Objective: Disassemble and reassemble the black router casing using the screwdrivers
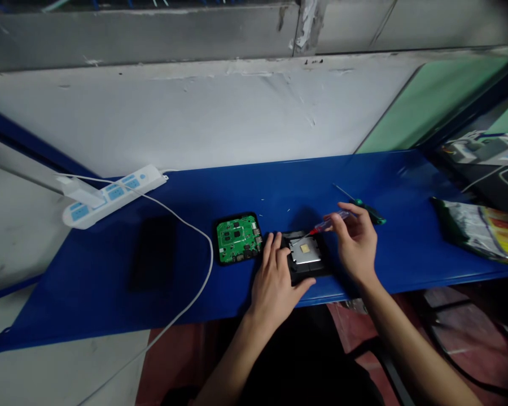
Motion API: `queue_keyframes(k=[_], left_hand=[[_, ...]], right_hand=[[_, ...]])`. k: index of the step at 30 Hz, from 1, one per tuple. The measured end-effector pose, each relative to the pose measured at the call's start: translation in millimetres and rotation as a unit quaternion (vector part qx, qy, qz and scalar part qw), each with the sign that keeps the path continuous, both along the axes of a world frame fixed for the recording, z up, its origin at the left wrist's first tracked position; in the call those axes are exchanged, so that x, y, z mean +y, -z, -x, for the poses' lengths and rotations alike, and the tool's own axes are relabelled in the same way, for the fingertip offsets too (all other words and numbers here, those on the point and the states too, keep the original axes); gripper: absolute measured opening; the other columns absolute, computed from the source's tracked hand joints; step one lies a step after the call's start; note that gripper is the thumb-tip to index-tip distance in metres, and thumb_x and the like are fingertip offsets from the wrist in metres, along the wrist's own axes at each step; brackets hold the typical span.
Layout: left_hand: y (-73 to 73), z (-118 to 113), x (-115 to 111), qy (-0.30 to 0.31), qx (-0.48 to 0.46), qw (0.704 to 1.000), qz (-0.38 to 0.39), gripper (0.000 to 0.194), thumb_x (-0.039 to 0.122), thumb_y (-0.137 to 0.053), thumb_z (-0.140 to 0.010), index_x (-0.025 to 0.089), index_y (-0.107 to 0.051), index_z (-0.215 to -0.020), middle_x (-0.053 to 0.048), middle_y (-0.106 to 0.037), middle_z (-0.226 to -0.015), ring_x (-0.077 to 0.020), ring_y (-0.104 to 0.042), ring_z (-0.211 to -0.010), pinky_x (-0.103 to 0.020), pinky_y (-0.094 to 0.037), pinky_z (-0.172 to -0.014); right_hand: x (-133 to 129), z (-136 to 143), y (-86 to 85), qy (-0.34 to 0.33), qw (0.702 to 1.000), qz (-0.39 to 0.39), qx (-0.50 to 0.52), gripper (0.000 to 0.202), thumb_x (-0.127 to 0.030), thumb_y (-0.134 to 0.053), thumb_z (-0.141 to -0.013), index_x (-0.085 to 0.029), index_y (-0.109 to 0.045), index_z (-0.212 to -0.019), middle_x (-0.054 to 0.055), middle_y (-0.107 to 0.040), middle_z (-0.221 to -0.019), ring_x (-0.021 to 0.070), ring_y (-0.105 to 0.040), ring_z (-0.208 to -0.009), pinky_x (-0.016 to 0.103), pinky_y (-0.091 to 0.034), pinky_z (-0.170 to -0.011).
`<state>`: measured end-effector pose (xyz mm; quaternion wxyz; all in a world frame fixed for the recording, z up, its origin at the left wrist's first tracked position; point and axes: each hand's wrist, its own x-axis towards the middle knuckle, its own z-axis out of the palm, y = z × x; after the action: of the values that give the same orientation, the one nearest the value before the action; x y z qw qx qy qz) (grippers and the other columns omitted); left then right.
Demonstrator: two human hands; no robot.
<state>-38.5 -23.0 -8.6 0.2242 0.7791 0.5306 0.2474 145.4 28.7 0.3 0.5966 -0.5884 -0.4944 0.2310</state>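
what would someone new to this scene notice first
Probably the bright green circuit board in its dark case, lying on the blue table just left of the hands. Right beside it, the left hand steadies a black casing with a silvery plate, while the right hand holds a red-tipped screwdriver to it. The white power strip with pale blue sockets also stands out at the table's far left.

On table [203, 189], left to right: power strip [110, 200], circuit board [236, 238], plate [307, 256], lying screwdriver [375, 215], packet [480, 228].
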Motion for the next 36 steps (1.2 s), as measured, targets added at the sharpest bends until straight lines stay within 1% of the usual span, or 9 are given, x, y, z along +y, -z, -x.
queue_keyframes(k=[4, 11, 18, 21, 27, 36], left_hand=[[0.9, 0.5, 0.2, 0.002, 0.001, 1.000, 0.002, 0.065, 0.038, -0.085, -0.076, 0.020, -0.042, -0.121, -0.020, -0.034, -0.158, -0.0339, -0.020, -0.152, -0.052, -0.042, -0.116], [1.7, 0.4, -0.2, 0.001, -0.004, 1.000, -0.005, 0.065, 0.036, -0.086, -0.076, 0.018, -0.042, -0.121, -0.021, -0.035, -0.157, -0.0340, -0.021, -0.152, -0.051, -0.042, -0.116], [2.7, -0.2, -0.1, -0.003, -0.017, 1.000, -0.007, 0.070, 0.034, -0.087, -0.073, 0.019, -0.040, -0.124, -0.020, -0.035, -0.157, -0.0350, -0.024, -0.151, -0.053, -0.042, -0.116], [2.7, -0.6, -0.1, -0.005, -0.012, 1.000, -0.006, 0.071, 0.034, -0.087, -0.074, 0.019, -0.039, -0.124, -0.020, -0.035, -0.157, -0.0340, -0.024, -0.151, -0.051, -0.042, -0.116], [2.0, -0.8, 0.0, -0.004, -0.009, 1.000, -0.004, 0.068, 0.034, -0.087, -0.073, 0.019, -0.040, -0.119, -0.021, -0.034, -0.157, -0.0343, -0.025, -0.151, -0.052, -0.042, -0.116], [1.2, -0.1, -0.7, -0.008, -0.019, 1.000, -0.005, 0.061, 0.033, -0.087, -0.074, 0.021, -0.042, -0.113, -0.020, -0.035, -0.157, -0.0357, -0.027, -0.150, -0.054, -0.047, -0.111]], right_hand=[[-7.1, -2.2, 6.2, 0.001, 1.000, 0.018, 0.014, 0.032, -0.040, -0.067, -0.090, -0.022, -0.060, -0.115, 0.004, -0.073, -0.087, 0.0181, -0.070, -0.067, 0.034, -0.059, -0.065], [-9.7, 3.1, 1.8, 0.000, 0.998, 0.023, 0.052, 0.031, -0.040, -0.069, -0.088, -0.024, -0.061, -0.113, 0.003, -0.074, -0.085, 0.0177, -0.069, -0.065, 0.034, -0.057, -0.065], [-9.1, 4.2, 2.7, -0.006, 0.997, 0.020, 0.069, 0.030, -0.040, -0.070, -0.087, -0.025, -0.062, -0.112, 0.003, -0.074, -0.088, 0.0202, -0.071, -0.075, 0.035, -0.058, -0.068], [-9.6, 2.7, 4.3, -0.008, 0.997, 0.011, 0.074, 0.028, -0.039, -0.069, -0.088, -0.025, -0.062, -0.112, 0.003, -0.074, -0.088, 0.0200, -0.072, -0.076, 0.035, -0.058, -0.070], [-10.5, 2.3, 5.6, -0.019, 0.997, 0.009, 0.080, 0.027, -0.039, -0.068, -0.090, -0.025, -0.061, -0.112, 0.003, -0.074, -0.090, 0.0190, -0.072, -0.076, 0.034, -0.058, -0.070], [-11.6, 2.1, 6.8, -0.028, 0.996, 0.016, 0.085, 0.026, -0.037, -0.069, -0.089, -0.025, -0.062, -0.111, 0.002, -0.074, -0.089, 0.0172, -0.072, -0.075, 0.032, -0.056, -0.071]])
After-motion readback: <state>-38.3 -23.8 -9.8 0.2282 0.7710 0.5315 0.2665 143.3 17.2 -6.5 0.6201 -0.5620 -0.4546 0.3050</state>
